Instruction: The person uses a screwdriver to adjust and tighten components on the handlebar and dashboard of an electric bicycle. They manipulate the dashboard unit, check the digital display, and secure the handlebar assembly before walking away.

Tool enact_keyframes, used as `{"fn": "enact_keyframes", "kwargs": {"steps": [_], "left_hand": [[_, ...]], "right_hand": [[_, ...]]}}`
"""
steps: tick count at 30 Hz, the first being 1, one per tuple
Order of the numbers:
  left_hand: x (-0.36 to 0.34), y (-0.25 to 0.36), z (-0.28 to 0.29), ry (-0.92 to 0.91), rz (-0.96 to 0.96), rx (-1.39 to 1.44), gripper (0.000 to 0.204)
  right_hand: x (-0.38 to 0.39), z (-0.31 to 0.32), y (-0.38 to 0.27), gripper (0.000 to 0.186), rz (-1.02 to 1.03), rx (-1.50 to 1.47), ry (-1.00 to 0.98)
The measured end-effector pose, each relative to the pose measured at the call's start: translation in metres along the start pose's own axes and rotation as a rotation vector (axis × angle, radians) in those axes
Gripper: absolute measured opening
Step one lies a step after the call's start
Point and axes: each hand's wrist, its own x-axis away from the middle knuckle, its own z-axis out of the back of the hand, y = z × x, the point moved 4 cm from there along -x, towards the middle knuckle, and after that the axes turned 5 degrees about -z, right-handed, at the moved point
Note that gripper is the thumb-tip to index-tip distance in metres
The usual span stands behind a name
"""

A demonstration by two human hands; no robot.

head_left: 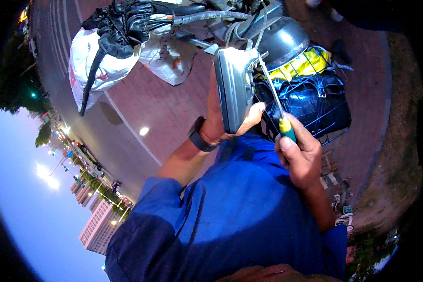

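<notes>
Above reddish paving (174, 113), right fingers (291, 151) tight round a screwdriver (286, 127) (yellow, green), left fingers (252, 117) round dark casing (234, 89).

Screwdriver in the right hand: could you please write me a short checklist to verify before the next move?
1. Right hand holds the screwdriver: ok, by the handle.
2. Left hand supports the dark casing: ok.
3. Left thumb away from the screwdriver's tip: ok, it lies well below it in the picture.
4. Pale cables well clear of the tip: not ok, they run close by in this view.
5. Tip seated in a screw: cannot tell, too small and glaring there.
</notes>
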Motion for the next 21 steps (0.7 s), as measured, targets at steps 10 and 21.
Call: {"fn": "enact_keyframes", "kwargs": {"steps": [10,21], "left_hand": [[-0.003,0.002,0.009,-0.015,-0.028,-0.015,0.109],[0.000,0.003,0.008,0.000,-0.074,-0.055,0.107]], "right_hand": [[-0.004,-0.011,-0.002,0.058,-0.214,-0.734,-0.431],[-0.003,0.004,0.011,0.034,-0.073,-0.408,-0.045]]}}
